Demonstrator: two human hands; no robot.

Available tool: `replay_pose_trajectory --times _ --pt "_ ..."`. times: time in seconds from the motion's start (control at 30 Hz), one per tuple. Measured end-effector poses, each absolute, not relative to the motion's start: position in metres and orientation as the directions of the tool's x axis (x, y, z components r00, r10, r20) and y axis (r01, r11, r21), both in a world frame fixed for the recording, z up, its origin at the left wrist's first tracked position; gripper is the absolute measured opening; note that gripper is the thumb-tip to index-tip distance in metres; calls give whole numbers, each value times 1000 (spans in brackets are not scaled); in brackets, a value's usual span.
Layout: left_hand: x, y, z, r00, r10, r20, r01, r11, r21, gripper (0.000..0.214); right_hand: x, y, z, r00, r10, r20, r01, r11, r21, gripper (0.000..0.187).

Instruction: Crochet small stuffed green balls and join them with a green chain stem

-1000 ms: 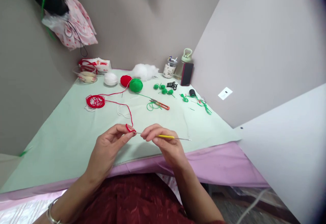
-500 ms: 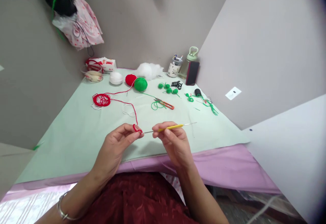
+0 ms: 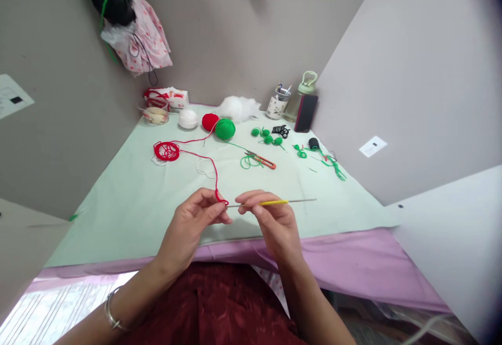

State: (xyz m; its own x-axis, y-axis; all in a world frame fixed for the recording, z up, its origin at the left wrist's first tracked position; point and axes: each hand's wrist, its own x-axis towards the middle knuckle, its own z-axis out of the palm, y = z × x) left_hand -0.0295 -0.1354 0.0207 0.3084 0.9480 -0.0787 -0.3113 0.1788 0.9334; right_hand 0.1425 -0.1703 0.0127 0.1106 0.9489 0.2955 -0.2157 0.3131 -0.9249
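Between the thumb and fingers of my left hand (image 3: 198,218) is pinched a bit of red yarn (image 3: 216,175), looped over the index finger. Its strand runs back to a loose red coil (image 3: 167,151) on the table. My right hand (image 3: 274,219) grips a crochet hook (image 3: 274,203) by its yellow handle. The hook's thin metal tip meets the red yarn at the left fingertips; whether it passes through a loop is too small to tell. The other metal end points right. Both hands are above the front part of the table.
On the pale green cloth (image 3: 117,204) lie red (image 3: 210,122) and green yarn balls (image 3: 225,129), a white ball (image 3: 188,119), white stuffing (image 3: 238,108) and orange thread snips (image 3: 262,160). Small green crocheted pieces (image 3: 267,139) lie right of centre. A bottle (image 3: 296,104), phone (image 3: 306,113) and pen cup (image 3: 278,105) stand behind.
The view has swung slightly left, so the scene sits further right. The crochet hook has turned flatter, its right end lower. Both hands keep their hold.
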Motion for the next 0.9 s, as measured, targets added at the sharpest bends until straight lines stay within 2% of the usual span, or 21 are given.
replay_pose_trajectory --times 0.1,0.2,0.27,0.33,0.4,0.47,0.53,0.67,0.73,0.77,0.83,0.9 --pt "-32 -133 16 250 966 -65 -293 139 946 18 145 -166 13 327 903 278 -88 322 -943 31" --pt "-34 -130 14 183 982 -48 -301 103 948 19 151 -163 13 569 746 345 83 365 -927 48" --pt "-36 -128 13 168 985 -43 -304 94 948 18 154 -165 9 638 620 457 237 406 -883 58" --pt "-36 -128 13 171 984 -41 -302 92 949 18 156 -169 2 571 520 635 453 446 -772 67" --pt "-36 -128 12 175 984 -42 -297 93 950 18 156 -174 -7 376 491 786 654 460 -601 65" --pt "-35 -129 12 174 984 -46 -292 96 952 19 155 -175 -14 210 541 814 756 439 -486 53" --pt "-34 -130 13 175 983 -49 -286 98 953 20 155 -173 -17 168 596 785 797 386 -464 38" --pt "-32 -131 16 207 976 -59 -298 120 947 18 159 -164 -10 212 610 764 815 321 -482 19" --pt "-32 -131 19 198 978 -71 -348 138 927 18 161 -162 -4 295 626 722 753 313 -579 8" --pt "-32 -130 21 188 979 -79 -374 146 916 18 161 -163 0 362 643 675 681 312 -663 5" --pt "-32 -130 23 176 979 -102 -401 166 901 19 161 -168 8 470 702 535 444 336 -831 16" --pt "-32 -131 24 186 975 -119 -399 186 898 19 157 -175 14 462 779 424 168 392 -904 28"
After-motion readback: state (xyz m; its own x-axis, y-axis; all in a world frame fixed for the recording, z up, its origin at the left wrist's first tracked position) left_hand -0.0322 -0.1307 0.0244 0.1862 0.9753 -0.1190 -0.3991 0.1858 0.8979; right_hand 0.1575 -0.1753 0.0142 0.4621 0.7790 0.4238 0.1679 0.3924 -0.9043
